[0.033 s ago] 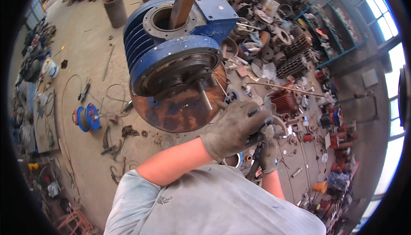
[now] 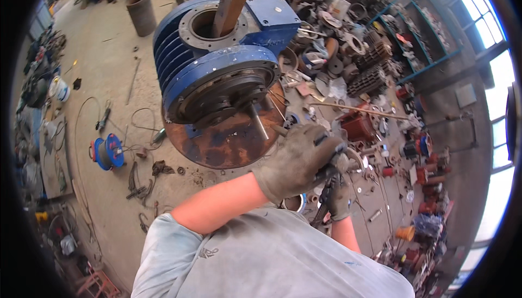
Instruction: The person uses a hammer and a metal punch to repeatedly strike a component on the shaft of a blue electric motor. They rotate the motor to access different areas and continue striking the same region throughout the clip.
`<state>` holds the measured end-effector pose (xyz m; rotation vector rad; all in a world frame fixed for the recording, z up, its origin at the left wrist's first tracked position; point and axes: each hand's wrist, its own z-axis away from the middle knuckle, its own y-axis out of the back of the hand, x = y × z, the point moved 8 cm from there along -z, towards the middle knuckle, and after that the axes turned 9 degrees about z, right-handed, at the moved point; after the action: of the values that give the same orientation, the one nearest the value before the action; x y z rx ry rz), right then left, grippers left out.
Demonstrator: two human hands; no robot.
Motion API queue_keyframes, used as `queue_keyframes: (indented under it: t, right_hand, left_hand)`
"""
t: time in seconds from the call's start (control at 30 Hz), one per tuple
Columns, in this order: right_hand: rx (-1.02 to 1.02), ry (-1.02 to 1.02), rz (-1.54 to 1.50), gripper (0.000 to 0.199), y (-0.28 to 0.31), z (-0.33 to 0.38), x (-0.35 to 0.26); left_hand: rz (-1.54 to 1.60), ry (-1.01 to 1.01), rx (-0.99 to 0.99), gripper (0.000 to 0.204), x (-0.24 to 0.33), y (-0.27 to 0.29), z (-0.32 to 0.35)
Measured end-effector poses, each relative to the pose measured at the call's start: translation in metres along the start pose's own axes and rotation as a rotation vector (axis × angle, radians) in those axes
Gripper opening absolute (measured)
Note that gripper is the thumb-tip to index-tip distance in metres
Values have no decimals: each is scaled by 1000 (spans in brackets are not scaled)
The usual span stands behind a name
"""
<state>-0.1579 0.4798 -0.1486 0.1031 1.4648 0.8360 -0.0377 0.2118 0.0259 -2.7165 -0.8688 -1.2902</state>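
Both my hands wear grey-brown work gloves and meet low in front of my chest, right of the middle. My left hand (image 2: 296,159) is closed, its fingers wrapped round a dark metal piece that I cannot make out fully. Past its fingertips a curved, hook-like metal part (image 2: 356,159) sticks out. Just below, my right hand (image 2: 341,197) is closed too, partly hidden behind the left. A dark, chain-like length (image 2: 322,208) hangs beside it toward my shirt. Ahead and left stands a large blue gearbox housing (image 2: 217,53), with a bright shaft (image 2: 258,121) protruding below its flange.
The housing stands over a rusty round plate (image 2: 228,154). A brown steel beam (image 2: 234,4) rises from its opening. Piled machine parts (image 2: 348,53) and a teal rack (image 2: 418,37) fill the right. Left lie a blue cable reel (image 2: 109,151), loose cables and a rusty pipe (image 2: 141,13).
The surroundings have shifted slightly left in the view. Both hands stay together in nearly the same place and grip.
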Motion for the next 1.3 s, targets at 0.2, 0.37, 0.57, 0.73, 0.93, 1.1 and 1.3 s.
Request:
queue_keyframes:
  t: [0.2,0.37,0.57,0.73,0.93,1.1,1.3]
  right_hand:
    - [163,-219,-66,37,-14,65,-9]
    - [160,-265,48,39,-39,106,-42]
    - [198,-350,68,37,-52,132,-9]
    - [213,-279,35,34,-64,134,-18]
    - [222,-314,19,27,-73,139,-48]
    - [255,-55,-17,31,-81,152,-108]
    - [-34,693,520,19,-106,130,-208]
  left_hand:
    - [4,-211,-119,44,-39,15,18]
    - [81,-233,-223,40,-64,30,20]
    - [73,-237,-296,38,-78,49,30]
    - [116,-241,-301,37,-79,61,36]
    - [146,-245,-314,36,-85,68,42]
    - [197,-284,-305,37,-89,77,45]
    - [251,-308,-281,37,-86,87,43]
